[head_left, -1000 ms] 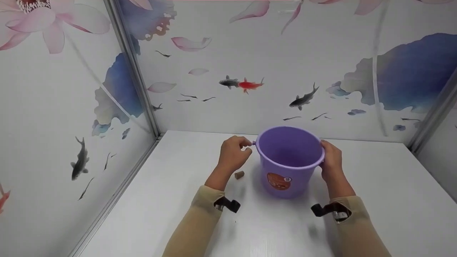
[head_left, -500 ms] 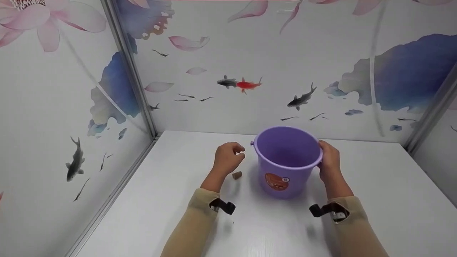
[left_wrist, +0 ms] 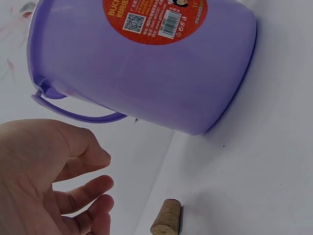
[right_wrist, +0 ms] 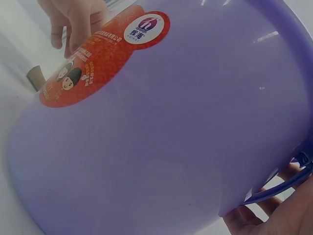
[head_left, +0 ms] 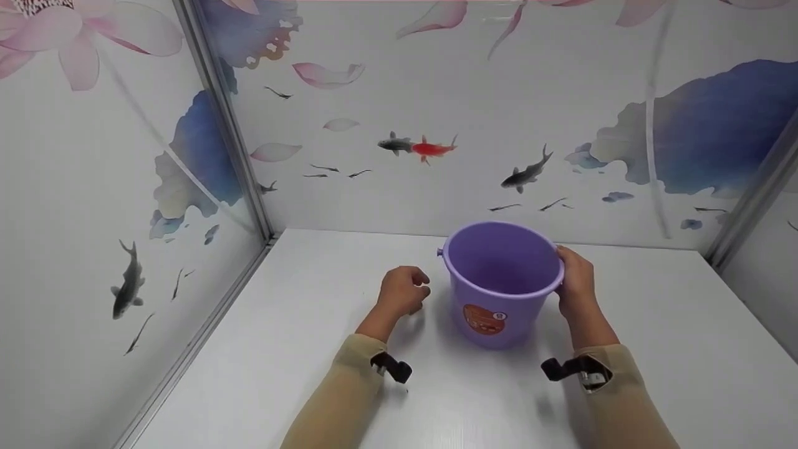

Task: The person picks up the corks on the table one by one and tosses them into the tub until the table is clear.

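White desk point(head_left: 299, 324) filled the lower part of the head view, boxed in by walls point(head_left: 561, 106) printed with lotus petals and fish. Left of centre, the left hand point(head_left: 402, 292) hovered low over the desk with its fingers loosely curled and apart, holding nothing. In the left wrist view those fingers point(left_wrist: 83, 193) hung just above and to the left of a small cork point(left_wrist: 166, 218), which lay on its side at the bottom of the frame, near the hand but not touched. In the head view the hand hid the cork. Right of the hand stood the purple bucket point(head_left: 502, 280), upright near the middle of the frame, its red label point(head_left: 484, 318) facing the camera and its thin handle point(left_wrist: 78, 112) hanging down along the near side. At the right edge of the bucket, the right hand point(head_left: 576, 280) was clamped on the rim, steadying it. Judged from this, the step in hand looked like a reach for the cork; the next move would call for the left fingers to drop a little and pinch the cork by its sides.
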### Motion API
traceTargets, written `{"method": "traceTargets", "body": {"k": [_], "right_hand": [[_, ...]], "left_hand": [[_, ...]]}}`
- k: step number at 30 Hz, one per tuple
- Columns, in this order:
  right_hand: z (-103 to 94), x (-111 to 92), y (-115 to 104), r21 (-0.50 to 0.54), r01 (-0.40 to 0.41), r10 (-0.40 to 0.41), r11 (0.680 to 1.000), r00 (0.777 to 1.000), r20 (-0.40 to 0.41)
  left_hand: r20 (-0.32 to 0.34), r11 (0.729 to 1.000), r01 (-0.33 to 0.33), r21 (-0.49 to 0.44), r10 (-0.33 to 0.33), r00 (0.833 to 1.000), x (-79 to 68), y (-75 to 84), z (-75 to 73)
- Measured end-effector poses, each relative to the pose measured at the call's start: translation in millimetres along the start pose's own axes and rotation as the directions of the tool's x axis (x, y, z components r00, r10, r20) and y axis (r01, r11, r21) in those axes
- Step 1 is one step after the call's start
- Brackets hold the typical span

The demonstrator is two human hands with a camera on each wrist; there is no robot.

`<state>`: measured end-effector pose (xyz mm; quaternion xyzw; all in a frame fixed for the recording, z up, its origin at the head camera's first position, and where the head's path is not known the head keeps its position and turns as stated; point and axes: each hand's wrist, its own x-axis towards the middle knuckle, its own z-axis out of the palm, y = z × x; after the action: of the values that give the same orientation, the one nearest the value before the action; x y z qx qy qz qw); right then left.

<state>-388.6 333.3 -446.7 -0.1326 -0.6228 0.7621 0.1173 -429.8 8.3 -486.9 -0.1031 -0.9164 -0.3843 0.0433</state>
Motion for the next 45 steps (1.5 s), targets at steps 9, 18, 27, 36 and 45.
{"method": "traceTargets", "body": {"k": [9,18,27,36,45], "right_hand": [[-3.7,-0.7,1.7,-0.012,-0.001,0.001,1.0,1.0,0.006],[-4.8,-2.3,-1.7,-0.051,-0.007,0.006,0.999,1.0,-0.007],[-5.3,-1.0,-1.7,-0.037,0.003,-0.001,0.999,0.999,0.032],[-4.0,-2.0,-0.7,-0.028,0.018,-0.017,0.999,0.999,0.042],[-1.9,-0.7,0.6,-0.002,0.006,-0.006,1.0,0.999,0.036]], "left_hand": [[0.03,0.998,-0.017,0.052,0.016,0.999,0.8,-12.3,12.4],[0.058,0.996,-0.007,0.094,0.001,0.998,3.4,-18.5,20.0],[0.091,0.991,-0.008,0.135,-0.004,0.996,3.7,-25.6,23.5],[0.086,0.989,-0.047,0.139,0.036,0.996,0.9,-29.8,24.2],[0.085,0.986,-0.083,0.146,0.071,0.994,1.2,-31.6,24.9]]}}
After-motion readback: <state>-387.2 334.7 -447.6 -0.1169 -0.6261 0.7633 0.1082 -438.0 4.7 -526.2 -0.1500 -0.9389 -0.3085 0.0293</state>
